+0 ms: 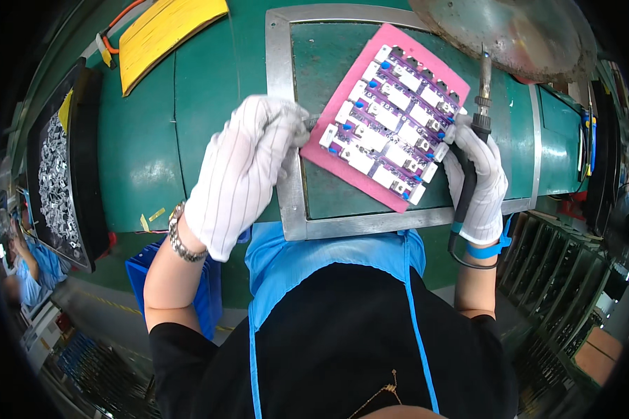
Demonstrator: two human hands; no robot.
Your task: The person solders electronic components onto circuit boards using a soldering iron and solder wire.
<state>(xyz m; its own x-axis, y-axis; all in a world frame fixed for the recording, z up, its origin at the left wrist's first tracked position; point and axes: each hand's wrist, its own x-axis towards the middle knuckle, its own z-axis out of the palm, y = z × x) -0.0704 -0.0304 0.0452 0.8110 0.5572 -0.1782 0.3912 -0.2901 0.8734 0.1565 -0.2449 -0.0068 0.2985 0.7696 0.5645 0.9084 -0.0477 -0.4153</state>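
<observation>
My right hand, in a white striped glove, grips a soldering iron by its dark handle, metal tip pointing away from me. Its fingertips meet the right side of a purple circuit board panel. White blocks, blue round parts and small metal terminals cover the panel, which lies askew on a pink pad. Gloved too, my left hand is closed beside the pad's left edge. A thin strand like solder wire runs down to it; the fingertips are partly hidden.
A metal frame borders the green work surface around the pad. At the far right stands a large round, stained plate. A black tray of small metal parts is at left, a yellow board far left. Racks stand right.
</observation>
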